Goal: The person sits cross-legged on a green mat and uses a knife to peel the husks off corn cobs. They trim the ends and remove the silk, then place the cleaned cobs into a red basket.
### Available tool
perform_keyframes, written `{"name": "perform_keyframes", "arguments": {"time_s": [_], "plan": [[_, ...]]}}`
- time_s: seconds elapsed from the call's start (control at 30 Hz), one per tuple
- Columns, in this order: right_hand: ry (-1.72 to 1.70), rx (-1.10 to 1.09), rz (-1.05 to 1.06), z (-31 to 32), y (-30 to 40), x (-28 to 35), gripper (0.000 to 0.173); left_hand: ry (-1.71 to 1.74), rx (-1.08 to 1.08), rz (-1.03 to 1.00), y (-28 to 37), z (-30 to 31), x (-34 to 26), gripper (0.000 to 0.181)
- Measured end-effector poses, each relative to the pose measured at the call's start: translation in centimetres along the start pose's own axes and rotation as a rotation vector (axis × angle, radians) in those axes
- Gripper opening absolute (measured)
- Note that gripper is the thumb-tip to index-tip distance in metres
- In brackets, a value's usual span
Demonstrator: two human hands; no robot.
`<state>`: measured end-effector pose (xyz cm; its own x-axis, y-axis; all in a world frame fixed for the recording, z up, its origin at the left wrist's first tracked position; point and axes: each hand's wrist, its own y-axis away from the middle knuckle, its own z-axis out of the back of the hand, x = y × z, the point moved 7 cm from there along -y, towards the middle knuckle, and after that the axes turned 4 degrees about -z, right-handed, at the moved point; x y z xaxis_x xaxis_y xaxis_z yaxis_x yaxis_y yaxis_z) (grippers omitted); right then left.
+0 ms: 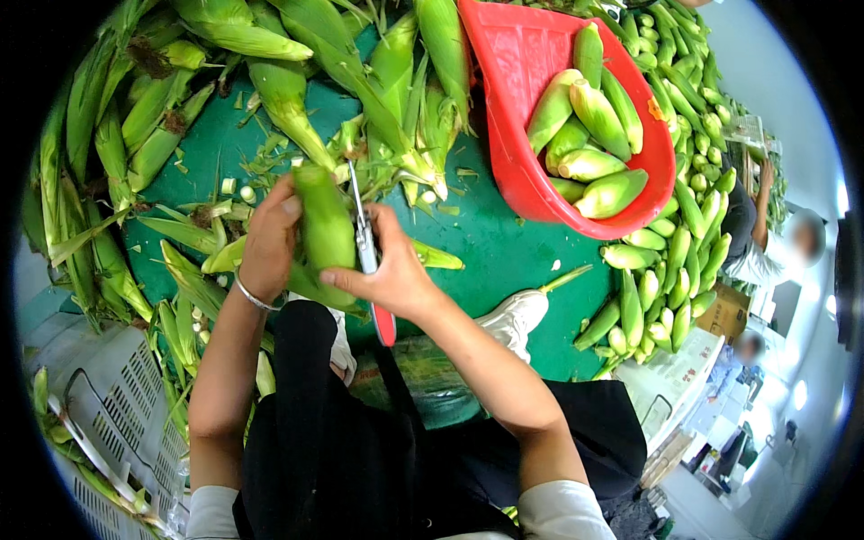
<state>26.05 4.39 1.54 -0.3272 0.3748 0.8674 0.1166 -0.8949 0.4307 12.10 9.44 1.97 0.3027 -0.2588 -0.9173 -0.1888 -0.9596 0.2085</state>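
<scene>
My left hand [268,236], a metal bangle at its wrist, grips a green ear of corn in its husk [325,223] that stands roughly upright and looks blurred. A cutting tool [365,246] with a slim metal blade and a grey and red handle is in my right hand [398,273]. Its blade points away from me beside the ear; I cannot tell whether it is a knife or snips. My right thumb reaches across the lower end of the ear. Unhusked corn [283,101] with long leaves lies just beyond both hands.
A red plastic scoop-shaped basket [503,158] holds several trimmed ears [601,118]. Many more ears [675,270] are heaped at the right. Leafy corn [145,128] lies left, near a grey slotted crate [115,385]. Cut stalk pieces [248,194] litter the green surface [499,250]. Two people are at the right.
</scene>
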Motion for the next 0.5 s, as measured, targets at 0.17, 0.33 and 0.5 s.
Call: {"name": "perform_keyframes", "arguments": {"time_s": [0.17,0.33,0.5], "plan": [[0.301,-0.183,0.097,1.8,1.3,0.1,0.08,-0.371,0.174,0.193,0.0,3.0,-0.4,0.039],[0.399,-0.255,0.245,1.4,3.0,0.3,0.081,-0.329,0.205,0.436,2.3,-0.7,-1.5,0.042],[-0.113,-0.096,0.05,1.2,3.1,-1.9,0.081,-0.207,0.193,0.231,2.6,-1.9,-1.7,0.034]]}}
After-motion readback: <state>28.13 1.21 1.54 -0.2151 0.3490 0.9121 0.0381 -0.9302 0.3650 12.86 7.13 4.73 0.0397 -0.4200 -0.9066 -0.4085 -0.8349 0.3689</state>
